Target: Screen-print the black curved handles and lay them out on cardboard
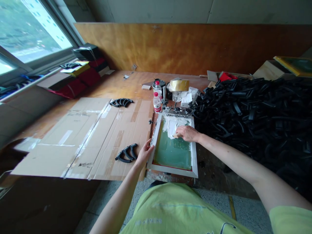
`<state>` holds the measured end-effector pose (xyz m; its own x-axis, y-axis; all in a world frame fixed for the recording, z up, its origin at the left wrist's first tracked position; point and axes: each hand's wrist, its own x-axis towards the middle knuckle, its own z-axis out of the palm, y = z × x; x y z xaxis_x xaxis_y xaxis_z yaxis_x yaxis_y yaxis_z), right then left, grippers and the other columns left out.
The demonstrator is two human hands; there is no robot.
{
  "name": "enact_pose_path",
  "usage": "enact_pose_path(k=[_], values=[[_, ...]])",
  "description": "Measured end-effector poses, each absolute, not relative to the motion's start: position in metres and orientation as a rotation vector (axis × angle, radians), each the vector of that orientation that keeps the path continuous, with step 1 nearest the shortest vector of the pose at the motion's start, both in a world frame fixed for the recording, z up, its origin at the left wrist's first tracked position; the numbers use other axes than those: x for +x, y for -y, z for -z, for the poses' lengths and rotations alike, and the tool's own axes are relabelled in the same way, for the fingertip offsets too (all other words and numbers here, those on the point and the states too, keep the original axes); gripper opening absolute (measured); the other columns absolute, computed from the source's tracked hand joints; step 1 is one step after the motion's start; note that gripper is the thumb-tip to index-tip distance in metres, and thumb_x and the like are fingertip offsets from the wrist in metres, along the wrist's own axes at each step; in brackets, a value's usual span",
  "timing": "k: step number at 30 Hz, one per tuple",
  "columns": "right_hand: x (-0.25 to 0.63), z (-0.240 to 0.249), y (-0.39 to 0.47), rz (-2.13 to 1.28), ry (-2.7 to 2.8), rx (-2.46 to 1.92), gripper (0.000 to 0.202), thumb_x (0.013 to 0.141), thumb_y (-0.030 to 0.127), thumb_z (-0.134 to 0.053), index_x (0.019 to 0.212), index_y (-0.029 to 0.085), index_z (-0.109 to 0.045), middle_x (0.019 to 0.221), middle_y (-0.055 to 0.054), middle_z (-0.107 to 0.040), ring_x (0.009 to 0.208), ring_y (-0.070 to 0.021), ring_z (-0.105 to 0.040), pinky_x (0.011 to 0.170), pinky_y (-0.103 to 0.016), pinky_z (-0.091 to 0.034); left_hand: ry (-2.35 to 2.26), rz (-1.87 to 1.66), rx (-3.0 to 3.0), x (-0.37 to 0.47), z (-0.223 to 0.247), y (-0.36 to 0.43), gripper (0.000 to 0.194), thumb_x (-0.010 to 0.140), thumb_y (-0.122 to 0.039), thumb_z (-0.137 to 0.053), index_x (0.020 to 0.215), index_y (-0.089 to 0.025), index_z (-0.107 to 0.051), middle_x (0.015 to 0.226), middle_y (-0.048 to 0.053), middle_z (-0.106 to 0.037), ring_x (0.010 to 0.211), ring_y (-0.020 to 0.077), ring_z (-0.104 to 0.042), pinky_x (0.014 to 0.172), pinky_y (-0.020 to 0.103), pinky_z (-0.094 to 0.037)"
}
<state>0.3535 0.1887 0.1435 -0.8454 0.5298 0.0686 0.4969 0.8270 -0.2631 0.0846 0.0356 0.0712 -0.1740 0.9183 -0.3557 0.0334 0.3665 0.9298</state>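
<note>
A silver-framed printing screen (170, 156) with green mesh lies in front of me, its far end at a metal hinge clamp (176, 112). White ink (169, 125) is smeared over the mesh's far part. My right hand (187, 133) is closed around a squeegee (175, 135), its edge down at the white ink; most of the tool is hidden by my fingers. At the screen's left rim, my left hand (145, 152) grips the frame, its fingertips partly hidden. Beside it on flat cardboard (97, 139) lies a black curved slotted part (126, 153), with another black part (121, 103) farther back.
Black plastic parts (255, 123) are heaped along the right. Behind the screen stand red-capped bottles (157, 103), a roll of tape (179, 85) and a dark tub (159, 83). Red and black boxes (90, 70) sit by the window at back left. A wooden board (170, 48) backs the table.
</note>
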Motion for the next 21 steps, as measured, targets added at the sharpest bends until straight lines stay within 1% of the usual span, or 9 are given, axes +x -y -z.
enact_pose_path(k=[3,6,8,10,12,14,16,18,21], values=[[0.350,-0.144,-0.195,-0.336,2.746,-0.938,0.006,0.082,0.017,-0.059,0.079,0.018,-0.064,0.080,-0.004,-0.064,0.078,-0.0181,-0.057,0.065,-0.026,-0.037,-1.548,-1.007,0.882,0.085,-0.073,-0.036,0.080,0.073,-0.057,-0.066,0.139,-0.016,-0.047,0.079,0.003,-0.066,0.064,0.0135,-0.058,0.057,0.022,-0.044],[0.349,-0.132,-0.189,-0.239,2.623,-0.919,0.014,0.084,0.010,-0.052,0.084,0.016,-0.065,0.086,-0.008,-0.066,0.090,-0.0211,-0.057,0.074,-0.028,-0.040,-1.532,-0.999,0.860,0.085,-0.075,-0.037,0.081,0.072,-0.058,-0.067,0.139,-0.016,-0.046,0.079,0.003,-0.067,0.062,0.0134,-0.058,0.056,0.023,-0.044],[0.353,-0.126,-0.182,-0.270,2.643,-0.807,0.017,0.083,0.008,-0.051,0.087,0.015,-0.066,0.089,-0.008,-0.066,0.094,-0.0214,-0.056,0.079,-0.029,-0.042,-1.525,-0.996,0.841,0.085,-0.078,-0.037,0.082,0.072,-0.058,-0.068,0.139,-0.016,-0.046,0.078,0.002,-0.066,0.061,0.0132,-0.058,0.055,0.022,-0.044],[0.354,-0.126,-0.180,-0.347,2.658,-0.794,0.012,0.084,0.012,-0.055,0.087,0.017,-0.066,0.087,-0.007,-0.067,0.090,-0.0203,-0.058,0.078,-0.029,-0.043,-1.526,-0.990,0.828,0.086,-0.083,-0.037,0.082,0.071,-0.057,-0.069,0.138,-0.017,-0.047,0.077,0.002,-0.066,0.060,0.0130,-0.057,0.054,0.022,-0.043],[0.349,-0.134,-0.191,-0.407,2.605,-0.933,0.010,0.083,0.021,-0.062,0.092,0.019,-0.067,0.088,-0.005,-0.068,0.084,-0.0192,-0.060,0.073,-0.028,-0.043,-1.518,-0.983,0.814,0.086,-0.094,-0.036,0.082,0.069,-0.056,-0.070,0.137,-0.016,-0.048,0.075,0.002,-0.067,0.059,0.0123,-0.057,0.052,0.021,-0.041],[0.339,-0.146,-0.211,-0.413,2.500,-1.138,0.029,0.081,0.027,-0.067,0.109,0.023,-0.065,0.097,-0.004,-0.069,0.083,-0.0196,-0.061,0.071,-0.028,-0.043,-1.492,-0.983,0.798,0.086,-0.111,-0.036,0.083,0.068,-0.054,-0.072,0.138,-0.015,-0.047,0.073,0.000,-0.066,0.058,0.0115,-0.056,0.051,0.020,-0.040],[0.335,-0.160,-0.234,-0.374,2.393,-1.312,0.051,0.079,0.029,-0.070,0.128,0.030,-0.056,0.106,-0.003,-0.069,0.086,-0.0210,-0.062,0.072,-0.028,-0.044,-1.447,-0.985,0.786,0.085,-0.131,-0.037,0.083,0.069,-0.051,-0.073,0.139,-0.018,-0.046,0.072,-0.001,-0.066,0.057,0.0109,-0.056,0.051,0.020,-0.040],[0.345,-0.171,-0.254,-0.307,2.276,-1.440,0.061,0.079,0.031,-0.069,0.136,0.033,-0.049,0.105,-0.002,-0.069,0.085,-0.0216,-0.062,0.074,-0.029,-0.045,-1.389,-0.997,0.769,0.084,-0.152,-0.043,0.075,0.070,-0.050,-0.073,0.135,-0.021,-0.050,0.073,-0.001,-0.066,0.056,0.0106,-0.056,0.050,0.020,-0.040],[0.388,-0.176,-0.264,-0.186,1.967,-1.605,0.047,0.086,0.031,-0.057,0.132,0.025,-0.052,0.093,-0.004,-0.069,0.081,-0.0208,-0.062,0.076,-0.031,-0.045,-1.307,-1.123,0.790,0.086,-0.182,-0.064,0.054,0.072,-0.054,-0.070,0.111,-0.017,-0.064,0.077,0.000,-0.067,0.057,0.0103,-0.057,0.051,0.020,-0.043]])
